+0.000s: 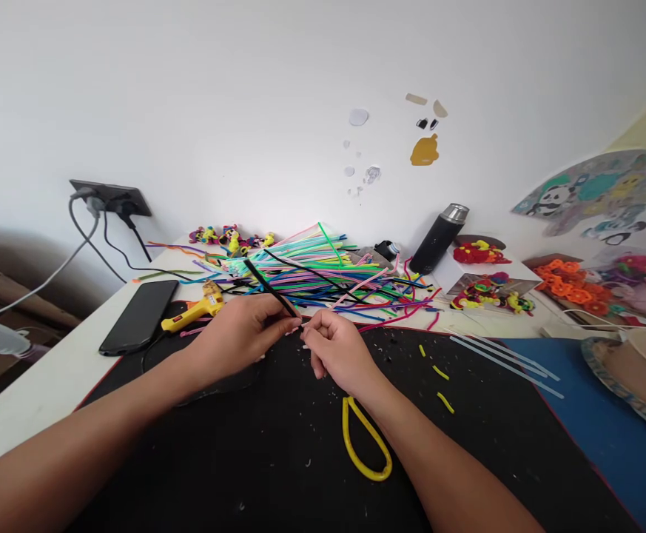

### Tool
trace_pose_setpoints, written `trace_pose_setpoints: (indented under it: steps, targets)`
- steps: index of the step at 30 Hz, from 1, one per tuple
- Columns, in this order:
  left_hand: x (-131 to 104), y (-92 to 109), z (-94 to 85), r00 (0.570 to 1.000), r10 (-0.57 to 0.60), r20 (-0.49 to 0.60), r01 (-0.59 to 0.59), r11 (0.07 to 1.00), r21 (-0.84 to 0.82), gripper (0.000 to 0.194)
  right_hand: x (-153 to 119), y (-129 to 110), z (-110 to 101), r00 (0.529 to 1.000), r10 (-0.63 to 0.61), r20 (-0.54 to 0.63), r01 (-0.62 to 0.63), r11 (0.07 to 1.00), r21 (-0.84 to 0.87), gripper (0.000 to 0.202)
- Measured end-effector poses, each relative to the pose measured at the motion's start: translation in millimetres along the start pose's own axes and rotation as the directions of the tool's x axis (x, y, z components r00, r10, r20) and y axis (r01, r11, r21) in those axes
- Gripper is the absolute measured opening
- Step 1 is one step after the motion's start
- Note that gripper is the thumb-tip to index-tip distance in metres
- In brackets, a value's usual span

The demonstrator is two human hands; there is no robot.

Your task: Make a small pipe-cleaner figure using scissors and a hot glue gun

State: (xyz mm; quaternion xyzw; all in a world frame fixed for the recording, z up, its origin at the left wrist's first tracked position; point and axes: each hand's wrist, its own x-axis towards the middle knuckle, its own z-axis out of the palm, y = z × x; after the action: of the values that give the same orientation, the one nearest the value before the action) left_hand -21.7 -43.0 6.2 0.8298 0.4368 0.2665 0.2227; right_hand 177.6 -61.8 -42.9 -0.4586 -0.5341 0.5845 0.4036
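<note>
left hand [239, 329], frame center-left: thumb and fingers closed on a thin, straight, black fuzzy pipe cleaner [264, 280]. its long free part sticks out past the fingers, tilted to the upper left; lower end sits at the left fingertips, mid-frame. right hand [337, 348], just right of center: thumb and index drawn in narrow, right at that lower end, next to the left fingertips. can't tell if they pinch it too, detail too small.

both hands are over the black work mat [278, 444]. bent yellow teardrop-shaped loop [377, 476] lies on the mat, lower center-right, partly below the right forearm in frame. three short yellow cut pieces [441, 372] to the right of the right hand, apart from each other. translucent straight sticks [505, 366] farther right, reaching onto the blue surface [589, 414].

beyond the hands, upper center: heaped multicolored pipe cleaners [311, 266]. left of the left hand: yellow glue gun [194, 314], then a black flat phone [139, 317]. black flask with silver cap [434, 240] leans at upper right of the heap.
</note>
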Motion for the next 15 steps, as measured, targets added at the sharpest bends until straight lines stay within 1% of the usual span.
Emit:
trace_pose_setpoints:
  steps: [3,4,6,8,10,11,13,15]
  targets:
    - [-3,2,6.2,0.987,0.158,0.021,-0.159,0.982,0.101,0.029,-2,4,2,1.0,-0.021,-0.016,0.018,0.988,-0.153,0.015]
    - [-4,3,7.8,0.982,0.189,0.03,-0.191,0.974,0.12,0.029,-3,4,2,0.999,-0.039,-0.03,0.032,0.976,-0.216,0.016]
    - [-6,4,9.2,0.981,0.19,0.037,-0.193,0.973,0.127,0.03,-3,5,3,0.996,-0.077,-0.055,0.058,0.956,-0.288,0.018]
    - [-5,4,7.6,0.993,0.112,0.031,-0.115,0.989,0.092,0.031,-3,4,2,0.995,-0.086,-0.053,0.071,0.966,-0.247,0.019]
    - [-3,5,3.5,1.0,-0.025,0.019,0.025,1.0,-0.004,0.035,-2,3,1,0.997,-0.07,-0.03,0.065,0.988,-0.139,0.02]
    - [-1,5,1.1,0.995,-0.096,0.018,0.097,0.992,-0.083,0.038,-1,1,0,0.998,-0.062,-0.019,0.06,0.994,-0.086,0.022]
    - [3,4,-3.3,0.977,-0.21,0.029,0.209,0.937,-0.281,0.047,0,-1,-2,0.998,-0.062,-0.013,0.062,0.998,-0.012,0.03]
    - [6,2,-6.2,0.96,-0.276,0.037,0.263,0.852,-0.453,0.055,0,-3,-2,0.997,-0.08,-0.022,0.08,0.997,0.022,0.037]
